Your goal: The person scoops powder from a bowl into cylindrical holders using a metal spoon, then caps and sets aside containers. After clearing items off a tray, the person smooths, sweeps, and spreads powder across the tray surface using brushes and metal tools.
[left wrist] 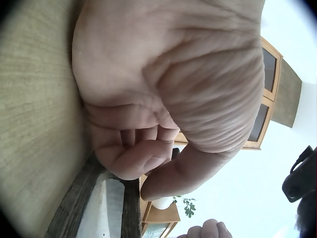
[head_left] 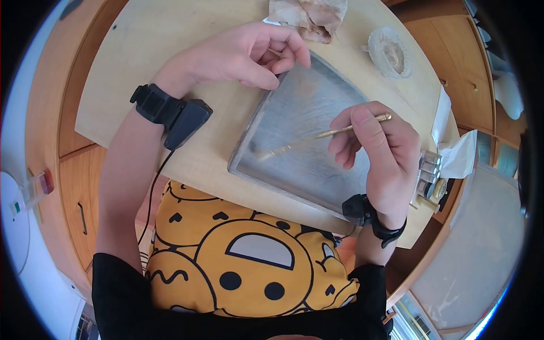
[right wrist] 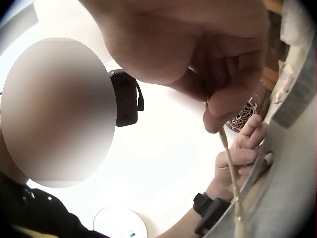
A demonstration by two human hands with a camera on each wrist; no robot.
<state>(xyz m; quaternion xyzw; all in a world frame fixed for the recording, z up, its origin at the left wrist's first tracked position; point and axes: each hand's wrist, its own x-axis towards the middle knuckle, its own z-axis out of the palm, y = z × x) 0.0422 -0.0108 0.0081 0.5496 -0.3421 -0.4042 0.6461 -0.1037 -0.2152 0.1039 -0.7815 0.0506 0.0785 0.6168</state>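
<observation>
A grey fan-shaped tray (head_left: pixel 306 119) with low walls lies on the table, its inner surface streaked paler. At its far left corner the left hand (head_left: pixel 249 56) grips the rim, thumb by the left wall and index finger over the edge; the other fingers curl beneath the palm. In the left wrist view, the left hand (left wrist: pixel 168 89) lies beside the dark rim (left wrist: pixel 131 208). Above the tray's right part, the right hand (head_left: pixel 382 147) pinches a thin gold brush (head_left: pixel 317 136), whose pale tip points down-left over the tray. The right wrist view shows the brush (right wrist: pixel 231 168) below the fingers.
Crumpled brown-stained paper (head_left: pixel 317 17) lies beyond the tray, and a clear textured glass dish (head_left: pixel 391 52) stands at the far right. Small jars (head_left: pixel 429 167) and white paper (head_left: pixel 458 154) sit by the right edge. A yellow patterned cushion (head_left: pixel 249 255) is on the lap.
</observation>
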